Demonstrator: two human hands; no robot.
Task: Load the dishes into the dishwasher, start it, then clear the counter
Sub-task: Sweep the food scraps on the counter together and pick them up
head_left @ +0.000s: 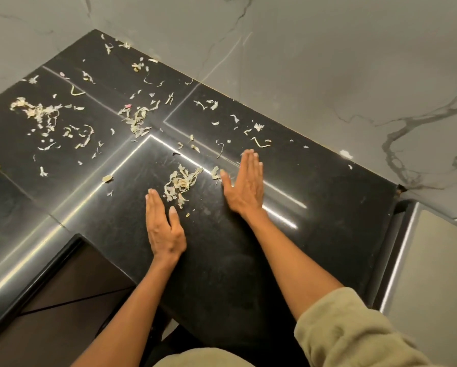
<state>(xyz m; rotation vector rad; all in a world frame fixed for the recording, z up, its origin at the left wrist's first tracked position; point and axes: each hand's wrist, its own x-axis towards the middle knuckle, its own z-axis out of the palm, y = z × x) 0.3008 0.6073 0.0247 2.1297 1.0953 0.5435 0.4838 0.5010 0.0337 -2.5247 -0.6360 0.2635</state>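
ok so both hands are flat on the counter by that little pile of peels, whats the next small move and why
Probably sweep the hands together. The left hand and right hand lie open on the counter either side of the pile, so closing them would bunch it up for lifting. Many more peels are scattered farther back.

Black counter [222, 247]: bare surface on the viewer's side of the central peel pile [181, 185], between both flat hands; scattered peels [39, 115] left and beyond the pile; marble wall [328, 75] closes the far edge
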